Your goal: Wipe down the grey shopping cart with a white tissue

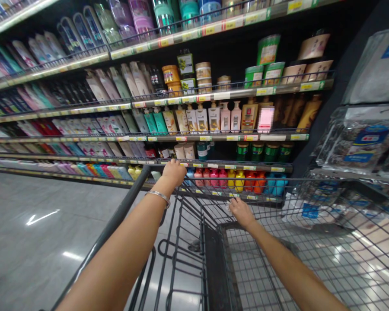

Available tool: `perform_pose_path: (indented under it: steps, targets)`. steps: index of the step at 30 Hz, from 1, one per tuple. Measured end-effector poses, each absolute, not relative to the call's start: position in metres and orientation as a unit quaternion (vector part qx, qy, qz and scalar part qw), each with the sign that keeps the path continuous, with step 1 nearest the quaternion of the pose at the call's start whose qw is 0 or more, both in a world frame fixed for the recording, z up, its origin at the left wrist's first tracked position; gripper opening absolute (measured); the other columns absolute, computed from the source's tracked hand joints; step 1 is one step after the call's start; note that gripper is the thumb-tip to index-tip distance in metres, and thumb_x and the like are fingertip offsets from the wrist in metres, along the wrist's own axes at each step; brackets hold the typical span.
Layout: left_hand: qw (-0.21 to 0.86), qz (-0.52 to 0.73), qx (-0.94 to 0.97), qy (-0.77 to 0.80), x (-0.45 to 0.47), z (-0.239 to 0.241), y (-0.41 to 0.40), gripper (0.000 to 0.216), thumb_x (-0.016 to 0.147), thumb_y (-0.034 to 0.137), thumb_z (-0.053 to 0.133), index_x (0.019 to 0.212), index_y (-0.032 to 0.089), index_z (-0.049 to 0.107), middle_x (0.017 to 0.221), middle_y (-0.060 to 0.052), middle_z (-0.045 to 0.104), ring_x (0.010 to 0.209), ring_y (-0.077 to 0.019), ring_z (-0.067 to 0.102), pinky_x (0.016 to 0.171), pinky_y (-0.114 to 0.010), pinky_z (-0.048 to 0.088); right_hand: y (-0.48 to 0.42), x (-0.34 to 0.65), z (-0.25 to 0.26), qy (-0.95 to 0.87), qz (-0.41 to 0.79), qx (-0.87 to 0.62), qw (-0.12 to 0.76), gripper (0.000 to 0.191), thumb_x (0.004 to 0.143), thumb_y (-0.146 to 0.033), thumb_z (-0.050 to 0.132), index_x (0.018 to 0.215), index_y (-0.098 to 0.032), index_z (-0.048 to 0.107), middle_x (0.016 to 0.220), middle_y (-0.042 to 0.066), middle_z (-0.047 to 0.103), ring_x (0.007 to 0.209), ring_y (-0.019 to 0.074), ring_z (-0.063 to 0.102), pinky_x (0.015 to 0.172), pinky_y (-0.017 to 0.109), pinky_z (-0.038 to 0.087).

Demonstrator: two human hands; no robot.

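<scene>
Shopping cart (pixel 213 259) is being kept across the lower centre and lower right of the frame, its dark wire basket being seen from above. The long dark bar (pixel 125 205) is being slanted from the bottom edge up toward centre. At the bar's upper end, the cart's frame is being gripped by the left hand (pixel 174 172), fingers curled over, knuckles up; a silvery bracelet (pixel 158 195) is being worn on that wrist. Right hand (pixel 242 212) is being held over the basket, right of centre, fingers bent; a small whitish bit is being shown at the fingertips. Whether it is being pinched, or the wire touched, cannot be told.

Just beyond the hands, squat bright bottles (pixel 215 178) are being displayed on the bottom shelf: blue, pink, yellow, orange. Green jars (pixel 257 152) are being stocked one shelf higher, right of centre. Above these, white pump bottles (pixel 214 120) are being lined up beside two pink ones; higher again, orange tubs (pixel 171 74) are being stacked in a pair. Purple containers (pixel 141 15) are being cut by the top edge.

Clear packs (pixel 359 138) are being hung at far right. Light streaks are being reflected by the grey floor (pixel 68 233), lower left.
</scene>
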State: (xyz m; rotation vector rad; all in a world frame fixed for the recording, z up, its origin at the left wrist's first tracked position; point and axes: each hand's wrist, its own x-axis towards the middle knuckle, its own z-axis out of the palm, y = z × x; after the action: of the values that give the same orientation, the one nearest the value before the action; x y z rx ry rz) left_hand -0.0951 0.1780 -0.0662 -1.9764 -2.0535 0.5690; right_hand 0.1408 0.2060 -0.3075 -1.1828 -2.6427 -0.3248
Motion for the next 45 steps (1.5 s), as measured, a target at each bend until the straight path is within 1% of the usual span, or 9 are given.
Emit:
perform_pose_path:
  steps: [10,13,16,22,27,30,36,41,45]
  targets:
    - [0.111,0.169,-0.69,-0.695,-0.093,-0.066,0.172,0.038,0.076,0.012,0.049,0.11,0.018,0.067,0.116,-0.018,0.058,0.112,-0.0292,0.048,0.091,-0.036,0.039,0.196,0.145,-0.291,-0.884,0.002,-0.453,0.11,0.023,0.087,-0.009,0.047,0.086,-0.017,0.069,0.104,0.012,0.064,0.101,0.0236,0.054,0.079,0.031,0.047]
    - [0.106,0.155,-0.694,-0.696,-0.092,-0.069,0.172,0.037,0.075,0.013,0.051,0.108,0.017,0.067,0.115,-0.019,0.059,0.111,-0.03,0.049,0.091,-0.039,0.039,0.192,0.14,-0.28,-0.862,0.056,-0.488,0.123,0.025,0.082,-0.005,0.047,0.081,-0.015,0.069,0.102,0.014,0.064,0.099,0.0234,0.056,0.078,0.03,0.044]
    - [0.098,0.129,-0.702,-0.693,-0.093,-0.07,0.172,0.035,0.076,0.018,0.052,0.109,0.017,0.067,0.113,-0.018,0.06,0.11,-0.0294,0.05,0.093,-0.039,0.038,0.184,0.13,-0.263,-0.842,0.124,-0.504,0.148,0.021,0.075,-0.004,0.051,0.076,-0.015,0.069,0.091,0.012,0.067,0.088,0.0208,0.061,0.074,0.027,0.042]
    - [0.072,0.053,-0.733,-0.675,-0.095,-0.055,0.16,0.043,0.079,0.023,0.051,0.121,0.019,0.06,0.12,-0.013,0.06,0.115,-0.0266,0.049,0.1,-0.037,0.036,0.15,0.097,-0.23,-0.808,0.264,-0.476,0.227,0.018,0.069,-0.01,0.054,0.079,-0.016,0.069,0.08,0.003,0.07,0.076,0.0149,0.064,0.062,0.019,0.041]
    - [0.005,0.031,-0.761,-0.648,-0.098,-0.04,0.129,0.037,0.084,0.029,0.047,0.116,0.022,0.062,0.119,-0.002,0.065,0.11,-0.0162,0.057,0.096,-0.023,0.039,0.117,0.07,-0.216,-0.674,0.496,-0.372,0.402,0.017,0.06,-0.015,0.061,0.075,-0.016,0.07,0.073,0.0,0.069,0.069,0.0153,0.06,0.061,0.021,0.042]
    - [-0.019,0.036,-0.764,-0.644,-0.1,-0.038,0.107,0.032,0.081,0.027,0.051,0.109,0.022,0.066,0.115,-0.002,0.067,0.108,-0.017,0.059,0.095,-0.024,0.04,0.103,0.061,-0.207,-0.615,0.554,-0.349,0.44,0.017,0.057,-0.014,0.061,0.071,-0.016,0.07,0.066,-0.002,0.066,0.062,0.0134,0.056,0.058,0.022,0.04]
    - [-0.01,0.028,-0.76,-0.649,-0.094,-0.04,0.07,0.025,0.075,0.021,0.058,0.095,0.021,0.071,0.099,-0.007,0.071,0.103,-0.0243,0.059,0.097,-0.036,0.039,0.083,0.046,-0.178,-0.561,0.56,-0.336,0.509,0.017,0.058,-0.013,0.06,0.07,-0.017,0.072,0.066,-0.002,0.064,0.063,0.0136,0.055,0.057,0.023,0.04]
    - [0.003,-0.031,-0.734,-0.678,-0.087,-0.051,0.043,0.026,0.074,0.024,0.061,0.097,0.021,0.071,0.101,-0.009,0.068,0.106,-0.025,0.057,0.096,-0.035,0.042,0.054,0.038,-0.171,-0.633,0.489,-0.27,0.536,0.029,0.063,-0.006,0.051,0.074,-0.019,0.074,0.08,0.003,0.065,0.079,0.0158,0.058,0.069,0.024,0.043]
    - [0.026,-0.115,-0.683,-0.721,-0.08,-0.062,0.03,0.026,0.078,0.017,0.051,0.095,0.017,0.071,0.099,-0.009,0.067,0.101,-0.0207,0.059,0.094,-0.032,0.044,0.038,0.045,-0.182,-0.646,0.47,-0.288,0.529,0.029,0.068,-0.006,0.05,0.081,-0.019,0.073,0.089,0.005,0.064,0.088,0.0171,0.058,0.078,0.027,0.045]
